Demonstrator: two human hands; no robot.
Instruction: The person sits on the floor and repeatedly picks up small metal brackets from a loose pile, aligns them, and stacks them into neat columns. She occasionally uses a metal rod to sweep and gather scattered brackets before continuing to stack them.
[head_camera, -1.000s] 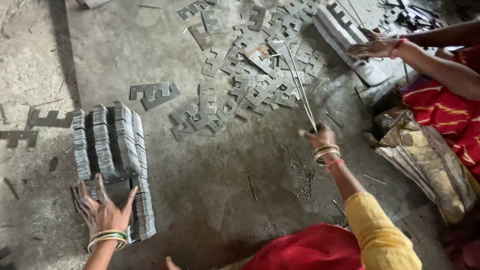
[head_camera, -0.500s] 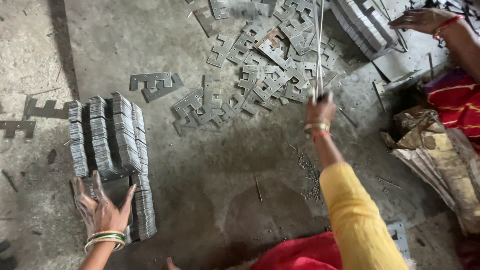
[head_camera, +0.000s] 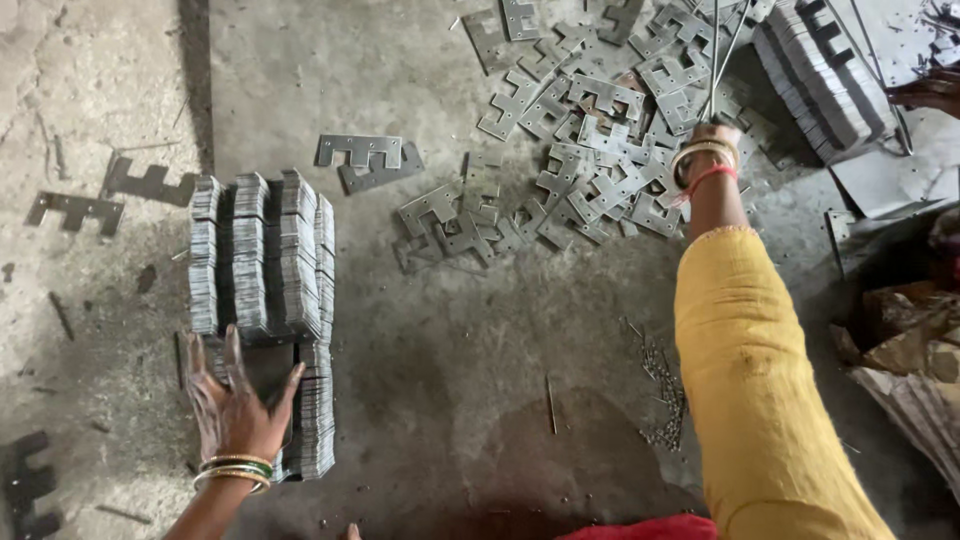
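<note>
**A:** Nearest us, the left hand is down on the stacked plates, fingers spread wide and flat. It grips nothing, just presses on the near end of the block.

**B:** That makes sense as a brace. Those thin grey stampings stand on edge in tight rows on the floor, and an open palm against the end looks like it keeps them from fanning over.

**A:** The stack sits just ahead of that hand, its near corner tucked under the palm. A few single plates lie flat on the concrete beyond it, apart from the block.

**B:** Moving out, the right arm in the yellow sleeve stretches well forward. The right hand is wrapped around thin metal rods, fingers curled closed on them.

**A:** The rods point away from us over the loose pile of plates. My guess is the long reach lets the person work that heap without shifting position.

**B:** The pile is scattered, plates overlapping every which way, quite unlike the tidy block. Farthest out, another stacked row lies at the top right, and another person's hand shows at the edge.
</note>
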